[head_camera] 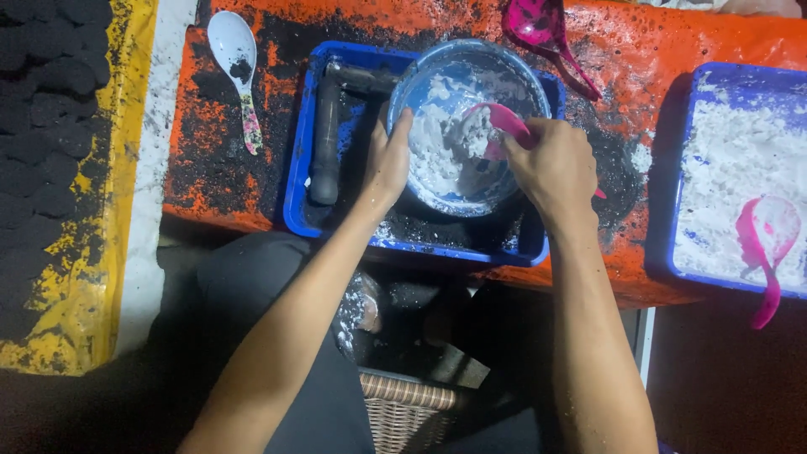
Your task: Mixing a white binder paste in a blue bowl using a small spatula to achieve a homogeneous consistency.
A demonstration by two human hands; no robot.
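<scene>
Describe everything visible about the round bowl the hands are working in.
The bowl is round, blue and looks like plastic, its inside smeared white. It holds lumpy white paste and sits upright in a blue tray dusted with black powder. The left hand rests against its left rim. The right hand holds a pink spoon dipped into the paste. A black pipe piece lies beside it in the tray.
</scene>
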